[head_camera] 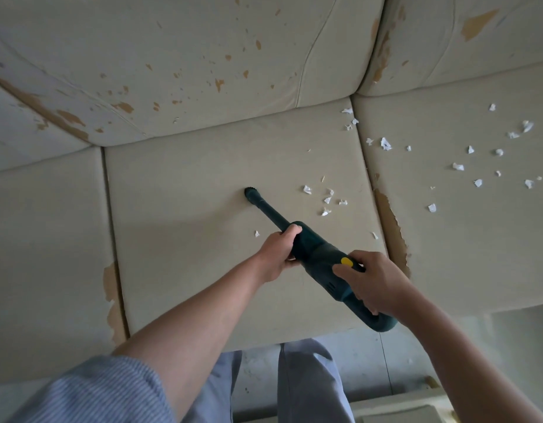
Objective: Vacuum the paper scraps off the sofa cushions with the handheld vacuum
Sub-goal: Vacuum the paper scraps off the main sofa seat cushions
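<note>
Both hands are gripping the handheld vacuum (317,254) mid-frame, left hand (277,254) on the barrel, right hand (372,283) on the handle; no readable branding showing.

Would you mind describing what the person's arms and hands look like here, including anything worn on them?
Both forearms are bare. The left hand and right hand show no gloves, rings or watch. A rolled-up sleeve of blue-and-white fine-striped fabric covers the left upper arm. No sleeve shows on the right arm.

No text, label, brand, number or sign is readable anywhere in this view (the handheld vacuum (317,257) shows only a plain yellow button (347,262), with no lettering that can be made out).
</note>
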Demonstrator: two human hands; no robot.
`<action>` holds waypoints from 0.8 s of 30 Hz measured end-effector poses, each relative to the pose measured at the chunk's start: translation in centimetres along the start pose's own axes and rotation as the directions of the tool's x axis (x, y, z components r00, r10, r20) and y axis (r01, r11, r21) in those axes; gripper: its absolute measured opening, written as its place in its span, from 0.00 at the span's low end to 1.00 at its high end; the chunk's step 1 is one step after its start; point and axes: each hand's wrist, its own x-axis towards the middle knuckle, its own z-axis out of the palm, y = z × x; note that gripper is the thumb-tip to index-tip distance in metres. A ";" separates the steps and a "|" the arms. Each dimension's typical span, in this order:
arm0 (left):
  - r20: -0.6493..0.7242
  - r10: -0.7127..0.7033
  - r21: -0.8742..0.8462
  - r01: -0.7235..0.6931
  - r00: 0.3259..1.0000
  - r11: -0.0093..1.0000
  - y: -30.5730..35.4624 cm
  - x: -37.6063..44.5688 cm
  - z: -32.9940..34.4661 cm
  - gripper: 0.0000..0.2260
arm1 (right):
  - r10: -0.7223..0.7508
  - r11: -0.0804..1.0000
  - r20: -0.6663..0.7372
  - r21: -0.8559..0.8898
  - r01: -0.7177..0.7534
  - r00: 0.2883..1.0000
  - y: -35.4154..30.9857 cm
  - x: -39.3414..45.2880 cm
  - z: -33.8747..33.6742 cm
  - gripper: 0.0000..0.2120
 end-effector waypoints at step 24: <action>0.132 -0.089 -0.005 0.091 0.987 0.996 -9.5 -3.7 4.0 0.15 | 0.137 0.990 -0.116 0.033 -0.134 0.984 8.1 -9.1 2.4 0.13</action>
